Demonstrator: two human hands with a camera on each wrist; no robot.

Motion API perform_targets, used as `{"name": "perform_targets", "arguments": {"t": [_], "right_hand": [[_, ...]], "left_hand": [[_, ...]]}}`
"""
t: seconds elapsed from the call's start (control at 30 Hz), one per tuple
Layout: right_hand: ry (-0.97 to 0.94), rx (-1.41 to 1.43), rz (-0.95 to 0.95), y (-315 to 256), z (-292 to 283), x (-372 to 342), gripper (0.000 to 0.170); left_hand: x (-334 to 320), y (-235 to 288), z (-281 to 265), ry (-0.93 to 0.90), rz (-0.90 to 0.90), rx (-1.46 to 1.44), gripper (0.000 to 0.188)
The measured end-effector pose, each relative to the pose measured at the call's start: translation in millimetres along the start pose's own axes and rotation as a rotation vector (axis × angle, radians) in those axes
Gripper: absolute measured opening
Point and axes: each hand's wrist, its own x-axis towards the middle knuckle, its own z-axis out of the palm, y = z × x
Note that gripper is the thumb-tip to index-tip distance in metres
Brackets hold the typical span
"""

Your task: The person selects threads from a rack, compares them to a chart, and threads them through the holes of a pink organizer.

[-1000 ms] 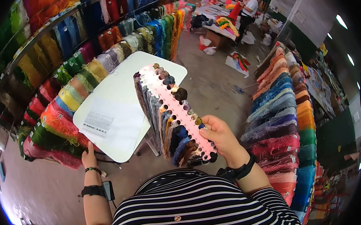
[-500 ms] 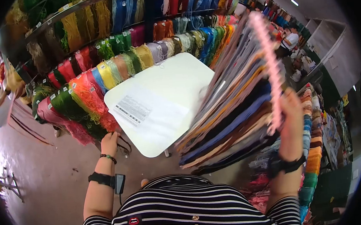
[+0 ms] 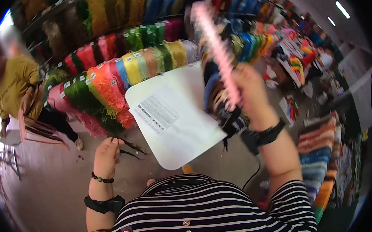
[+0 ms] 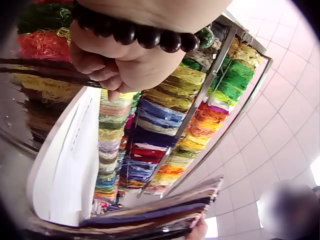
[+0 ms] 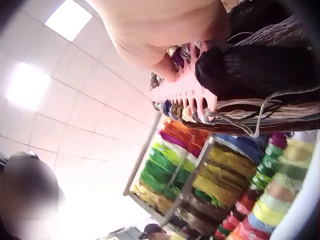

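The pink strip (image 3: 217,55) is held up over the right edge of the white table (image 3: 179,78), its long axis slanting in the head view from upper left to lower right, so that the far end is pointed ahead and slightly left and the near end back toward the wearer. Threads (image 3: 211,82) are looped through its holes and hung off it, a black bundle (image 5: 255,70) at the near end. The strip's edge is pinched by the right hand (image 3: 252,93), closed down to the strip's thickness; the fingers are blurred in the head view. By the left hand (image 3: 106,156), with fingers curled, dark strands (image 4: 50,68) are gripped, their loose ends trailed toward the table. On the table a printed sheet (image 3: 156,116) is laid. Beyond, coloured skeins (image 3: 80,91) are hung in rows; at far left a person in a yellow shirt (image 3: 17,84) is seen.
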Motion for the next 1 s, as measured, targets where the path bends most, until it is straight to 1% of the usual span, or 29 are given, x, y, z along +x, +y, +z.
{"name": "perform_targets", "arguments": {"t": [0.03,0.1,0.17,0.2,0.23,0.27,0.33,0.37,0.4,0.47,0.5,0.53,0.63,0.67,0.77,0.83,0.9,0.93,0.97,1.0], "right_hand": [[-0.078,0.107,0.193,35,-4,0,0.011],[-0.091,-0.094,0.171,140,-30,10,0.016],[-0.175,-0.510,0.303,169,-36,7,0.024],[-0.196,-0.707,0.117,166,-35,11,0.028],[-0.210,-0.893,-0.079,149,-33,11,0.031],[-0.216,-1.068,-0.287,128,-29,11,0.034],[-0.399,-0.936,-0.557,71,-14,9,0.045],[-0.656,-0.795,-0.423,44,-8,6,0.053],[-0.900,-0.646,-0.281,29,-2,3,0.062],[-1.217,-0.251,-0.245,31,13,-5,0.075],[-1.348,-0.230,-0.286,37,20,-5,0.078],[-1.416,-0.226,-0.154,43,28,-8,0.068],[-1.556,-0.213,0.178,44,37,-8,0.044],[-1.589,-0.210,0.284,43,38,-7,0.038],[-1.590,-0.355,0.362,43,23,-4,0.026],[-1.446,-0.137,0.440,33,1,5,0.022],[-0.903,0.006,0.573,-2,-35,15,0.016],[-0.730,0.173,0.413,-15,-63,28,0.014],[-0.568,0.333,0.216,-27,-90,41,0.012],[-0.434,0.450,0.012,-39,-118,53,0.010]], "left_hand": [[-7,5,8,0.023,0.015,-0.007,0.022],[-21,14,27,0.075,0.043,-0.007,0.022],[-35,20,51,0.076,0.044,0.046,0.024],[-42,25,68,0.071,0.036,0.099,0.024],[-47,31,82,0.061,0.023,0.153,0.024],[-53,39,94,-0.006,-0.026,0.218,0.026],[-59,47,127,-0.134,0.003,0.288,0.027],[-60,50,142,-0.202,0.015,0.323,0.027],[-58,54,153,-0.269,0.001,0.484,0.026],[-53,57,173,-0.330,-0.021,0.480,0.026],[-52,59,178,-0.362,-0.029,0.477,0.025],[-49,60,179,-0.363,-0.107,0.462,0.025],[-46,50,177,-0.307,-0.117,0.215,0.025],[-47,50,176,-0.341,-0.165,0.200,0.024],[-45,36,172,-0.399,-0.126,0.286,0.025],[-37,20,166,-0.198,-0.091,0.380,0.032],[-17,-2,154,0.001,-0.043,0.476,0.042],[1,-26,143,0.169,0.018,0.581,0.047],[24,-56,126,0.338,0.080,0.681,0.052],[42,-75,115,0.510,0.144,0.778,0.057]]}}
